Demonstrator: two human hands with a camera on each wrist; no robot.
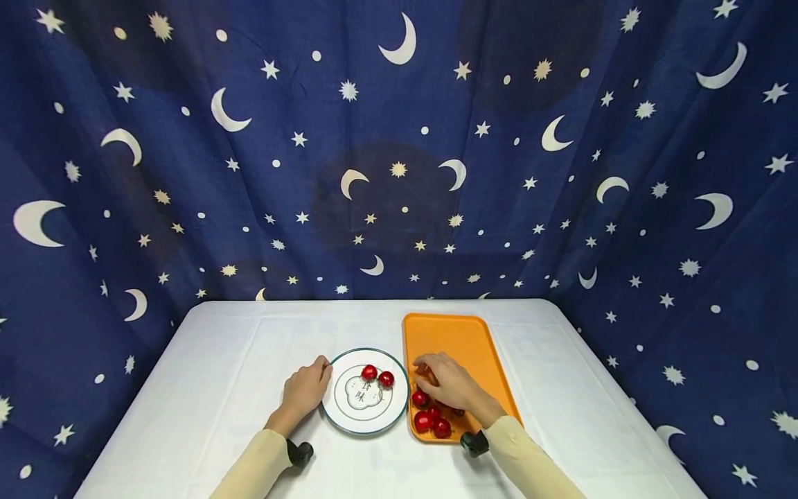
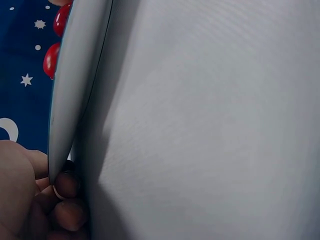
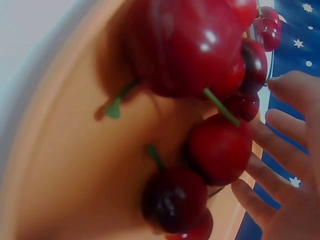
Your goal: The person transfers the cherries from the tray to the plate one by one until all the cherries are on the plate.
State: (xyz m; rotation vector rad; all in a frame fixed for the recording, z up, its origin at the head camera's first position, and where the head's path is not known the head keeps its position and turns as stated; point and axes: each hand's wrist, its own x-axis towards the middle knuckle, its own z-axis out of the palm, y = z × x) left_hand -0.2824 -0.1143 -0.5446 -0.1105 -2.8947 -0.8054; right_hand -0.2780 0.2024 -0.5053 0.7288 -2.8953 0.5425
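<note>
A round white plate (image 1: 343, 412) with a dark rim and printed characters carries two red cherries (image 1: 369, 373). My left hand (image 1: 307, 388) pinches its left rim, the thumb on one side of the edge and curled fingers beneath, as the left wrist view shows. Right of the plate, an orange tray (image 1: 449, 336) holds several cherries (image 1: 422, 421) grouped near its front left. Over them is my right hand (image 1: 451, 382), holding nothing that I can see. The right wrist view has its fingers (image 3: 285, 150) spread beside the red cherries (image 3: 220, 150); some have green stems.
Both plate and tray lie on a white-covered table (image 1: 249, 353), side by side with a narrow gap. Behind and around the table hangs a dark blue curtain (image 1: 399, 118) with moons and stars. Black devices (image 1: 300, 454) are strapped to both wrists.
</note>
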